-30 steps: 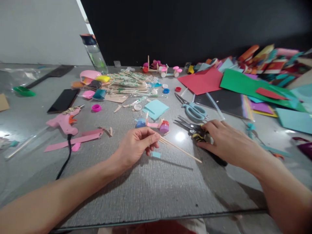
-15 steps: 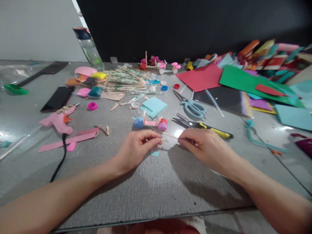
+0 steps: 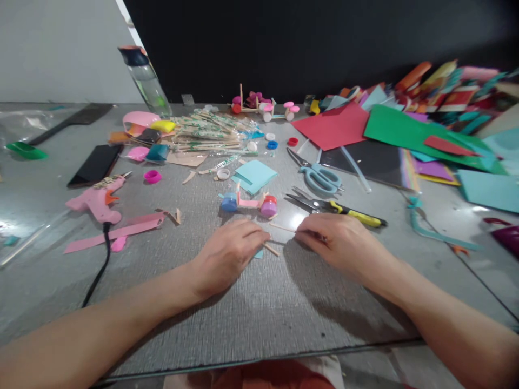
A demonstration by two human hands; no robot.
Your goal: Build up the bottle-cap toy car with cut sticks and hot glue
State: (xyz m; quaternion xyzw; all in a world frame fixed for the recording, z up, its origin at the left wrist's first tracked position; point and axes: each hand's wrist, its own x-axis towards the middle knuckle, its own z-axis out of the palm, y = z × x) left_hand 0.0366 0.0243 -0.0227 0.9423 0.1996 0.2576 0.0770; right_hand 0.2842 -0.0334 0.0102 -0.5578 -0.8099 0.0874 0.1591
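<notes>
Two hands (image 3: 227,255) (image 3: 336,244) on thin sticks (image 3: 271,249).

The grey textured surface (image 3: 251,319) carries a pink glue gun (image 3: 97,199) with its black cord at the left, a black phone (image 3: 96,165) and a clear water bottle (image 3: 144,80) behind it, and a heap of wrapped wooden sticks (image 3: 211,135) toward the middle. Near the centre lie a small pink cart with bottle-cap wheels (image 3: 249,203), a light blue paper square (image 3: 254,175), light blue scissors (image 3: 318,175) and yellow-handled snips (image 3: 336,208). Red paper (image 3: 332,128) and green paper (image 3: 409,135) spread across the right among other coloured sheets.
</notes>
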